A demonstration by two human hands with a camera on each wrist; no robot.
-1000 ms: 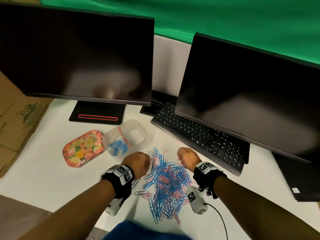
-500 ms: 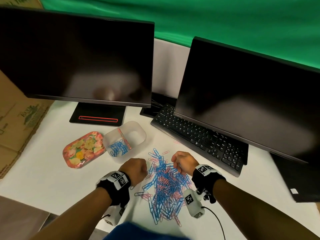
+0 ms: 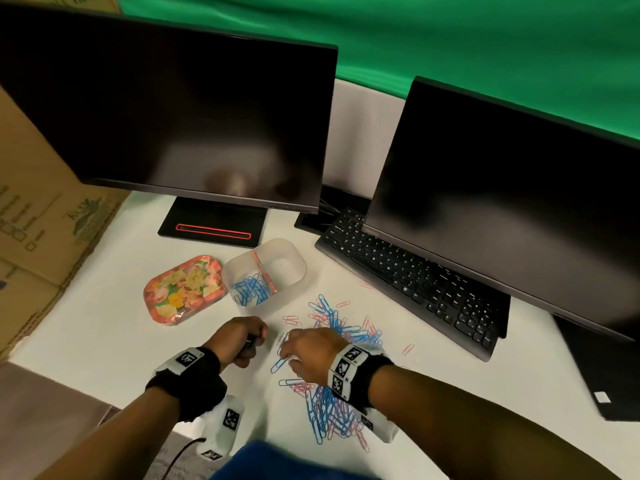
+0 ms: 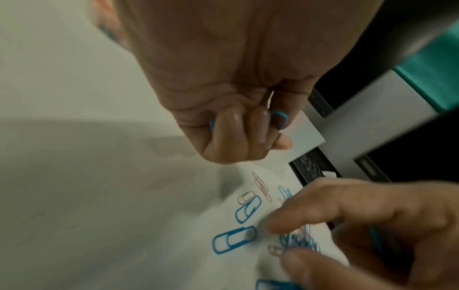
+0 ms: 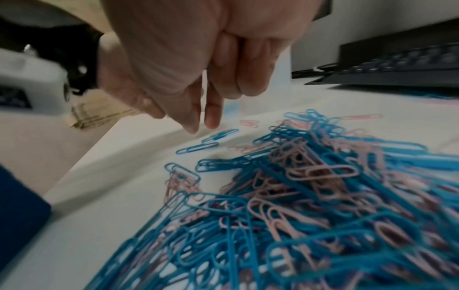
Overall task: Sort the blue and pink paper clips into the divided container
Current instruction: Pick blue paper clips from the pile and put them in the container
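Observation:
A mixed pile of blue and pink paper clips (image 3: pixel 332 407) (image 5: pixel 298 196) lies on the white table. Behind it stands the clear divided container (image 3: pixel 298 268). Its left compartment holds blue clips (image 3: pixel 251 289); the right one looks empty. My left hand (image 3: pixel 252 341) (image 4: pixel 248 137) is a fist left of the pile, curled round blue clips (image 4: pixel 280 119) that stick out between the fingers. My right hand (image 3: pixel 287 355) (image 5: pixel 202 123) reaches over the pile's left edge. Two of its fingers point down just above a loose blue clip (image 5: pixel 221 134) (image 4: pixel 233 242) and grip nothing that I can see.
A floral tin tray (image 3: pixel 183 292) lies left of the container. A black keyboard (image 3: pixel 415 282) and two dark monitors (image 3: pixel 173 116) stand behind. A cardboard box (image 3: pixel 41 220) is at the left. The table's front edge (image 3: pixel 86 386) runs close under my left wrist.
My right hand has moved left across the pile toward my left hand and uncurled its fingers from a fist. The left fist has stayed almost in place.

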